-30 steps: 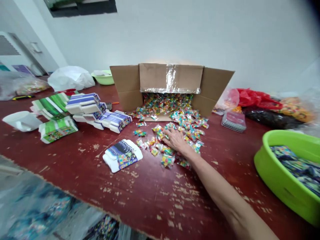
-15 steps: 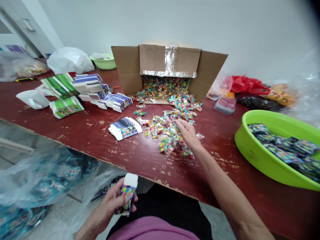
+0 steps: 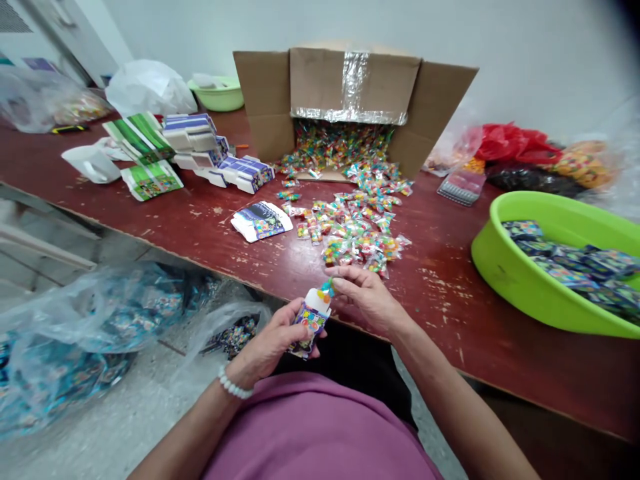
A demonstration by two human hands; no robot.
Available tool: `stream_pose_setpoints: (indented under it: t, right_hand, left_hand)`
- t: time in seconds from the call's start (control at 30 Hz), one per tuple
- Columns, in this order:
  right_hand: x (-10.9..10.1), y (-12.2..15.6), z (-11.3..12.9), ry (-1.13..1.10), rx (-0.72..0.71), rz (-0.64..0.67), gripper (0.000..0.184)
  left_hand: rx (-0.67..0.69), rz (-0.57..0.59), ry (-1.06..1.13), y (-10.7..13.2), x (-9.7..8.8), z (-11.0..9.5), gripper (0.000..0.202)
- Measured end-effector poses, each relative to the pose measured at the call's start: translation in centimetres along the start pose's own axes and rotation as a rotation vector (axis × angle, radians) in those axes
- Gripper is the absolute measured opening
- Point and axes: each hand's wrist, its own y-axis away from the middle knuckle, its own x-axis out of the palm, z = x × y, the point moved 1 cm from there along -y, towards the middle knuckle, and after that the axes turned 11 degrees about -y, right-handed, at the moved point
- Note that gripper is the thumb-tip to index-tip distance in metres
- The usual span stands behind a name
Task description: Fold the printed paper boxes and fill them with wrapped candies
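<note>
My left hand (image 3: 280,333) is wrapped round a small printed candy box (image 3: 311,321), its white flap standing up at the open top. Pinched in the fingers of my right hand (image 3: 363,293) is a wrapped candy packet (image 3: 327,289), blue-green and yellow, right at the mouth of the box. Just beyond my hands, a loose pile of wrapped candies (image 3: 357,230) spreads over the red table (image 3: 210,257). A few flattened dark printed boxes (image 3: 263,221) lie to the left of the pile.
An open cardboard carton (image 3: 270,107) on its side spills candies onto the table. Bundled flat boxes (image 3: 200,150) and a white mug (image 3: 93,163) stand left. To the right, a green basin (image 3: 510,280) holds filled dark boxes. Plastic bags (image 3: 100,333) lie on the floor at left.
My right hand has come back from the candy pile to the box, now with a candy packet in its fingers. My left hand has raised the box toward the table edge.
</note>
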Motion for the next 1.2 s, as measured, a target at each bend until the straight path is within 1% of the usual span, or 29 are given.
stream_pose_setpoints:
  t: [0.07, 0.13, 0.27, 0.33, 0.4, 0.47, 0.5, 0.53, 0.57, 0.6, 0.63, 0.7, 0.73, 0.8, 0.83, 0.87, 0.93, 1.0, 1.03, 1.07, 1.13, 1.17, 1.2]
  right_hand:
    - [-0.1, 0.4, -0.2, 0.057, -0.059, -0.072, 0.034]
    - [-0.2, 0.6, -0.4, 0.109, -0.101, -0.110, 0.033]
    - [-0.3, 1.3, -0.7, 0.150, -0.098, -0.113, 0.034]
    - [-0.2, 1.9, -0.7, 0.215, -0.122, -0.108, 0.031]
    - [0.2, 2.5, -0.6, 0.397, -0.221, -0.060, 0.023]
    - [0.9, 3.1, -0.3, 0.635, -0.345, 0.050, 0.014]
    - [1.2, 3.3, -0.3, 0.719, -0.390, 0.107, 0.013]
    - [1.4, 3.5, -0.2, 0.757, -0.418, 0.140, 0.014]
    - [1.5, 3.5, -0.1, 0.743, -0.430, 0.136, 0.016]
    - [1.6, 3.4, -0.2, 0.681, -0.421, 0.100, 0.018]
    - [1.5, 3.3, -0.3, 0.587, -0.385, 0.051, 0.020]
    - [1.4, 2.9, -0.9, 0.392, -0.248, -0.007, 0.025]
    - [1.4, 2.7, -1.4, 0.318, -0.172, -0.001, 0.031]
    - [1.7, 2.4, -2.6, 0.232, -0.064, 0.059, 0.039]
    - [1.9, 2.4, -3.2, 0.214, -0.048, 0.083, 0.039]
    - [2.1, 2.3, -3.7, 0.208, -0.066, 0.087, 0.036]
    - [2.4, 2.3, -4.4, 0.264, -0.191, 0.040, 0.025]
    - [2.6, 2.6, -4.4, 0.421, -0.384, -0.019, 0.018]
    - [2.6, 2.8, -4.3, 0.512, -0.463, -0.020, 0.016]
    - [2.6, 3.0, -4.1, 0.589, -0.506, 0.006, 0.016]
    - [2.4, 3.4, -3.8, 0.668, -0.506, 0.088, 0.018]
    - [2.2, 3.5, -3.7, 0.673, -0.477, 0.119, 0.020]
    - [1.9, 3.6, -3.7, 0.664, -0.439, 0.131, 0.021]
  left_hand:
    - [0.012, 0.008, -0.003, 0.4, 0.1, 0.1, 0.048]
    - [0.024, 0.019, -0.004, 0.7, 0.2, 0.3, 0.048]
    - [0.034, 0.030, 0.004, 0.9, 0.4, 0.6, 0.045]
    - [0.033, 0.022, 0.013, 1.0, 0.5, 0.7, 0.044]
    - [0.046, 0.019, 0.026, 1.0, 0.7, 0.6, 0.044]
    - [0.071, 0.012, 0.057, 0.9, 0.8, 0.5, 0.043]
    - [0.076, -0.003, 0.087, 0.8, 0.9, 0.5, 0.041]
    - [0.068, -0.025, 0.127, 0.6, 0.9, 0.5, 0.039]
    - [0.048, -0.051, 0.171, 0.5, 0.9, 0.5, 0.038]
    - [0.021, -0.081, 0.213, 0.3, 0.9, 0.6, 0.041]
    - [-0.005, -0.111, 0.245, 0.2, 0.8, 0.7, 0.047]
    - [-0.027, -0.157, 0.270, 0.1, 0.8, 1.0, 0.052]
    - [-0.013, -0.178, 0.264, 0.1, 0.8, 1.2, 0.051]
    - [0.040, -0.216, 0.227, 0.2, 1.0, 1.3, 0.047]
    - [0.070, -0.233, 0.201, 0.3, 1.1, 1.4, 0.045]
    - [0.097, -0.250, 0.173, 0.3, 1.1, 1.4, 0.044]
    - [0.131, -0.277, 0.161, 0.3, 1.2, 1.4, 0.041]
    - [0.117, -0.263, 0.240, 0.2, 1.1, 1.5, 0.039]
    - [0.075, -0.227, 0.307, 0.1, 1.1, 1.7, 0.041]
    - [0.013, -0.167, 0.379, 0.1, 1.1, 1.8, 0.046]
    - [-0.095, -0.038, 0.479, 0.0, 1.1, 2.1, 0.058]
    - [-0.113, 0.001, 0.494, 0.0, 1.1, 2.3, 0.061]
    - [-0.101, 0.011, 0.485, 0.0, 1.2, 2.4, 0.060]
